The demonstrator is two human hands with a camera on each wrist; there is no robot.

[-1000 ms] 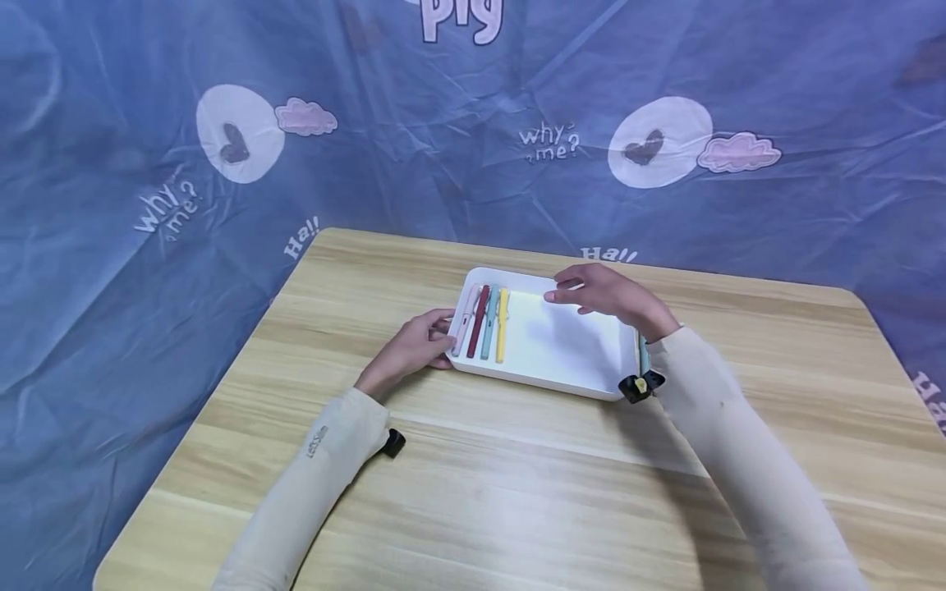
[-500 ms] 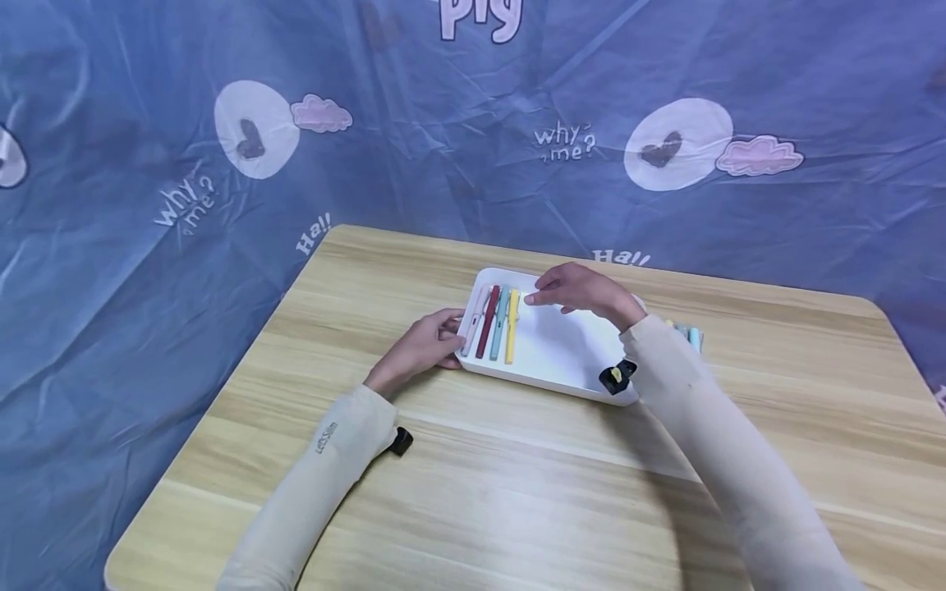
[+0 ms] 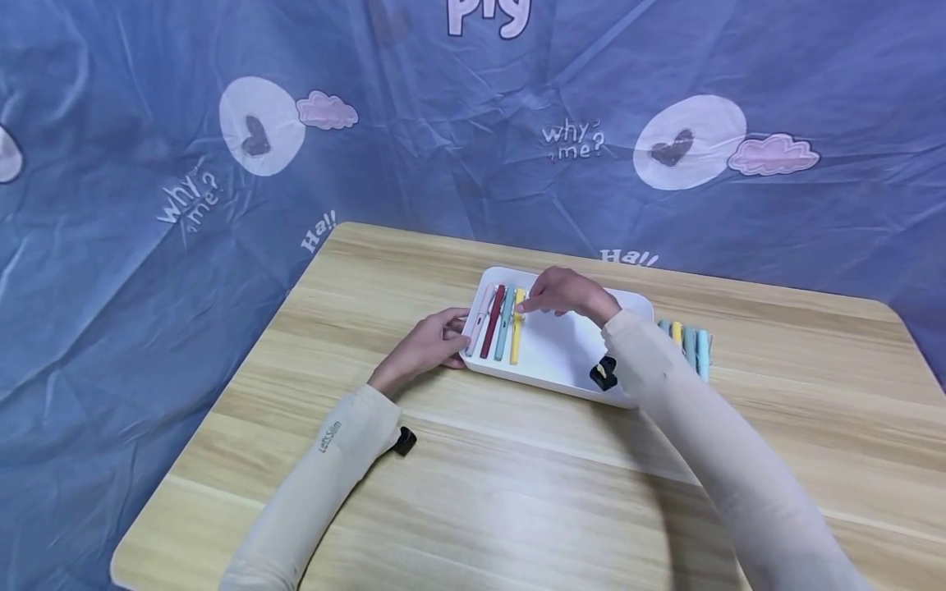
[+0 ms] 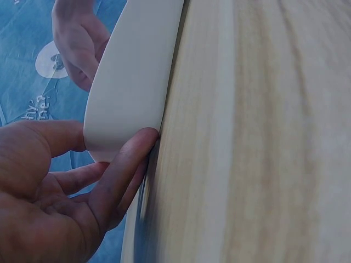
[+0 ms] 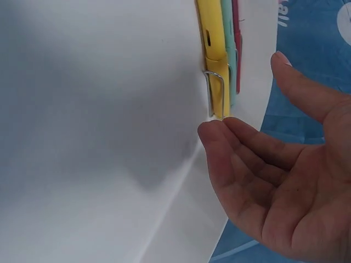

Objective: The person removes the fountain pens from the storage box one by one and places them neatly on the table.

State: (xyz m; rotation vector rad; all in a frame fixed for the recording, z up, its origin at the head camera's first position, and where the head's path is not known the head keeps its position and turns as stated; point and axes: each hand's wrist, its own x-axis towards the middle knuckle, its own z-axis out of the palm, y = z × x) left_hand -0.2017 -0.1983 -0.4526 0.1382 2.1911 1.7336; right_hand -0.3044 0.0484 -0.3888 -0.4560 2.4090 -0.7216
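A white tray (image 3: 554,361) lies on the table, tilted slightly in the head view. Inside its left part several pens lie side by side: a pink pen (image 3: 479,322), a red pen (image 3: 492,322), a teal pen (image 3: 504,332) and a yellow pen (image 3: 515,345). My left hand (image 3: 424,341) grips the tray's left end, fingers and thumb on its wall (image 4: 131,71). Over the tray, my right hand (image 3: 567,293) has its fingertips beside the clip end of the yellow pen (image 5: 214,41). Its thumb stands apart; whether it touches the pen I cannot tell.
Right of the tray several more pens lie on the wooden table (image 3: 473,492), among them a yellow pen (image 3: 676,331) and a light blue pen (image 3: 704,353), partly behind the right sleeve (image 3: 709,427). A blue printed cloth (image 3: 443,148) hangs behind the table.
My right hand has moved left and lower across the tray to the yellow pen. Pens right of the tray have come into sight past the sleeve. My left hand keeps its hold.
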